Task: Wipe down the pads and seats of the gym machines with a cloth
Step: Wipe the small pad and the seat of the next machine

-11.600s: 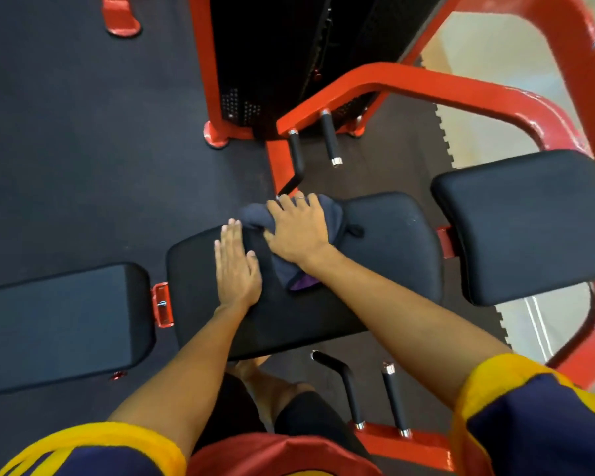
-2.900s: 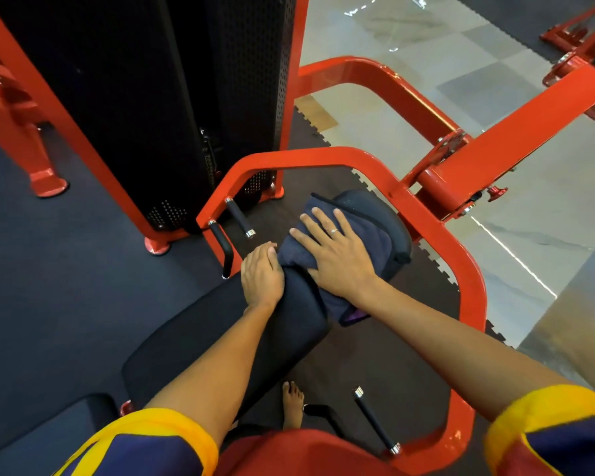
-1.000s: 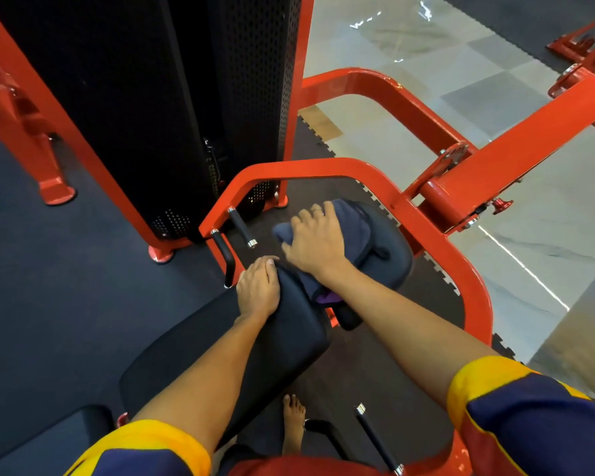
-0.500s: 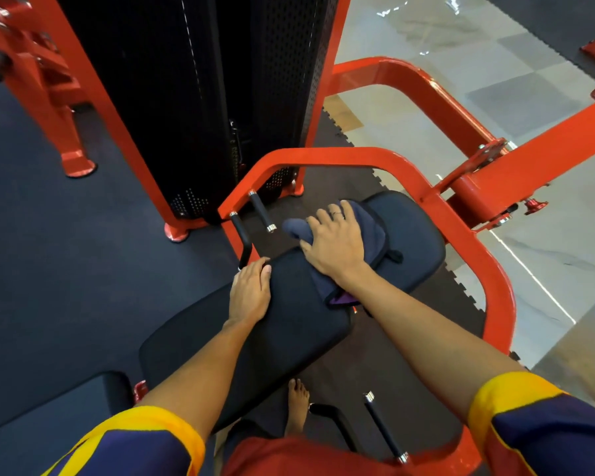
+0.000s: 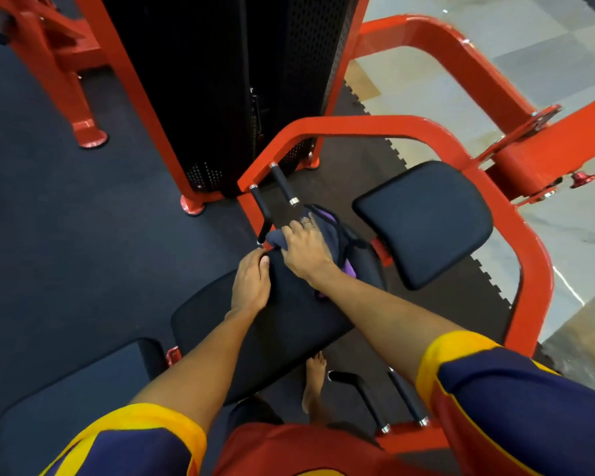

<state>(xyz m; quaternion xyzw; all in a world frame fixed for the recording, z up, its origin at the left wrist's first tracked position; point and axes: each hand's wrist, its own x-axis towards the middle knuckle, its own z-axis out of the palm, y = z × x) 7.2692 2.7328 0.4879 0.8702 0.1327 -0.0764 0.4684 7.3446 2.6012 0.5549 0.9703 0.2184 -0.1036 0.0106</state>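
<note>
Three black pads sit in a row on the red machine: a left pad (image 5: 66, 400), a middle pad (image 5: 282, 331) and a right pad (image 5: 423, 221). A dark blue cloth with purple lining (image 5: 334, 228) lies bunched on the far end of the middle pad, by the gap to the right pad. My right hand (image 5: 306, 250) lies on top of it with fingers curled into the fabric. My left hand (image 5: 251, 285) rests on the middle pad, its fingers bent over the pad's far edge.
A red tube frame (image 5: 358, 123) loops round the pads. Black handles (image 5: 282, 183) stick out just beyond the cloth, and another pair (image 5: 406, 396) sits near me. The black weight stack housing (image 5: 227, 80) stands ahead. My bare foot (image 5: 315, 379) is under the pad.
My right hand has drawn the cloth off the right pad and bunched it on the middle pad's far end. My left hand has stayed on the pad's edge.
</note>
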